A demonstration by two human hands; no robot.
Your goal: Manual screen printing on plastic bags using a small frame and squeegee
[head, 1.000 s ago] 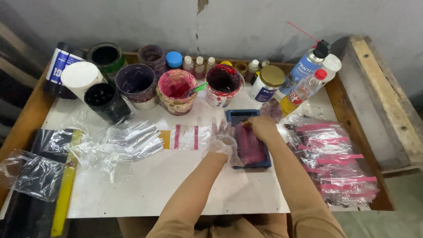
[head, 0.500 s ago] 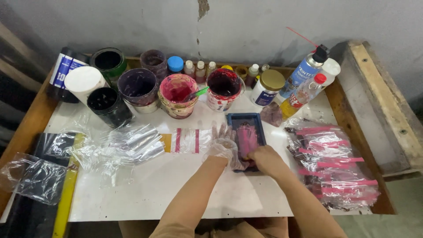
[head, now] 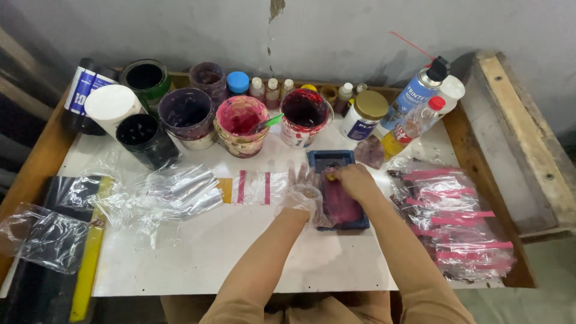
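While our plastic-gloved left hand [head: 302, 195] pins the small blue-framed printing screen [head: 338, 189], our bare right hand [head: 355, 180] grips something yellowish at its far end, mid-swipe we'd guess, needing an even pull next.

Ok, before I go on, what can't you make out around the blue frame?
- Head view: the right hand hides whatever tool it presses on the blue frame.
- The left hand in its clear glove covers the frame's left edge.
- The small bottles are too small to tell apart.
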